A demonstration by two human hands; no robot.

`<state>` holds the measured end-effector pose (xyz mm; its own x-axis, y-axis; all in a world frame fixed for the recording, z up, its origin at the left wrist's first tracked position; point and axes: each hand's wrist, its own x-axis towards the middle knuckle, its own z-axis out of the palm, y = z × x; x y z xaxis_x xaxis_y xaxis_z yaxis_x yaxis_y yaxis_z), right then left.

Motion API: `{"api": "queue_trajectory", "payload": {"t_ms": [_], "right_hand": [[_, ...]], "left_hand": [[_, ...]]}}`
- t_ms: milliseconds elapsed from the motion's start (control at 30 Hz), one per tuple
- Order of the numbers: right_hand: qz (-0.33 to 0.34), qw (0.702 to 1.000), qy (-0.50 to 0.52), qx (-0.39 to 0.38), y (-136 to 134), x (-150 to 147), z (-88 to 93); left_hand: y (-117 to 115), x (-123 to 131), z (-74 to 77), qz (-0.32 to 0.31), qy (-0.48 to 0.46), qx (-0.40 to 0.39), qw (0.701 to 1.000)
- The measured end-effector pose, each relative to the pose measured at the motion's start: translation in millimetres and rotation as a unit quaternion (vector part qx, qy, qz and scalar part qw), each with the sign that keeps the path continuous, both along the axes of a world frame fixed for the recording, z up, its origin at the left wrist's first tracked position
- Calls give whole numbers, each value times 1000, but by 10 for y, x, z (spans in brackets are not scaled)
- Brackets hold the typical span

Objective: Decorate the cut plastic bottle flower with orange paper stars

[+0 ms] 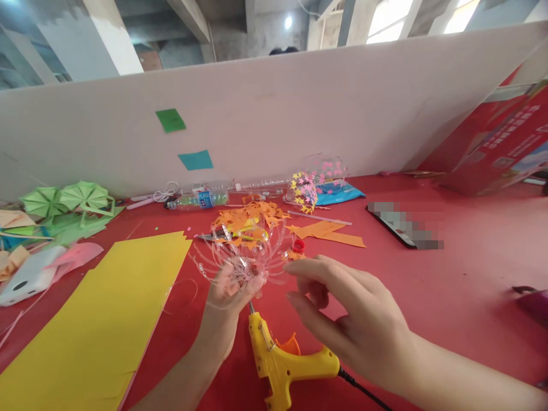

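Observation:
My left hand (pixel 233 291) is closed around the base of a clear plastic bottle piece (pixel 248 265), whose cut strips fan outward. Just right of it, my right hand (pixel 346 308) hovers with thumb and forefinger apart and nothing visible between them; its other fingers curl inward. A yellow glue gun (pixel 282 359) with an orange trigger lies below, between my hands. Behind the strips is a heap of orange paper stars (pixel 252 214), with yellow-handled scissors (pixel 214 235) partly hidden there. A red bottle cap or ring (pixel 298 246) lies near my right fingertips.
Yellow paper sheets (pixel 98 308) cover the left. Toward the white partition (pixel 265 120) are a plastic bottle (pixel 208 198), a star-covered clear piece (pixel 303 193) and a blue packet (pixel 342 193). Orange strips (pixel 329 231) and a phone-like dark object (pixel 394 226) lie right. A red box (pixel 500 137) stands far right.

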<state>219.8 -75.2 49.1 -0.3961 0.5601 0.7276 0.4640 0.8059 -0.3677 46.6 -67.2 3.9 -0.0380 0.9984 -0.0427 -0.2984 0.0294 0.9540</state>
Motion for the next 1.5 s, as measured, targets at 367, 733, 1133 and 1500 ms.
{"api": "queue_trajectory", "payload": {"t_ms": [367, 733, 1133, 1500], "right_hand": [[0, 1000, -12, -10, -63, 29, 17], [-2, 999, -20, -30, -12, -8, -40], [79, 989, -92, 90, 7, -13, -125], [73, 994, -41, -64, 7, -92, -174]], "left_hand": [[45, -28, -117, 15, 33, 37, 999], [26, -15, -118, 16, 27, 26, 999], [31, -2, -3, 31, -46, -4, 998], [6, -34, -49, 41, -36, 18, 998]]}}
